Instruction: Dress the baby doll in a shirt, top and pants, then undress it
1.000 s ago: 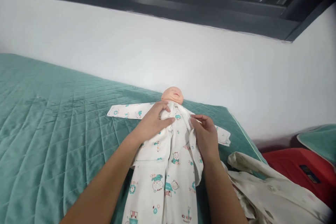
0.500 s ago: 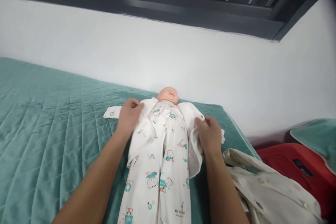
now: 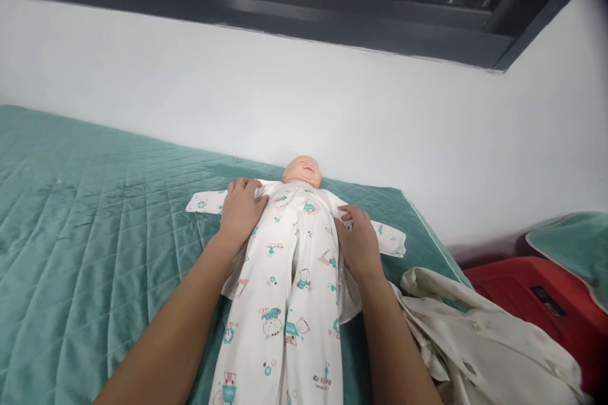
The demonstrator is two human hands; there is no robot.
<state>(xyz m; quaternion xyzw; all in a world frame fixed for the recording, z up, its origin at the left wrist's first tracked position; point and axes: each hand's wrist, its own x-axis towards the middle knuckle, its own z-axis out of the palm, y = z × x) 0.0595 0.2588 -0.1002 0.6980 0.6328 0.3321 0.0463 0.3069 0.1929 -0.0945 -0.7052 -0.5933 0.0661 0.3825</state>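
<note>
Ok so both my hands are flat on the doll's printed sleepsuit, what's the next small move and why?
Probably draw the right-side flap across the chest. It bunches loosely under the right hand, while the left hand presses the sleepsuit flat by the doll's shoulder.

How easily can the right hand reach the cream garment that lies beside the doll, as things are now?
Probably yes. The right hand rests on the doll's printed sleepsuit, and the cream garment lies crumpled on the green quilt just to its right, with nothing between them.
</note>
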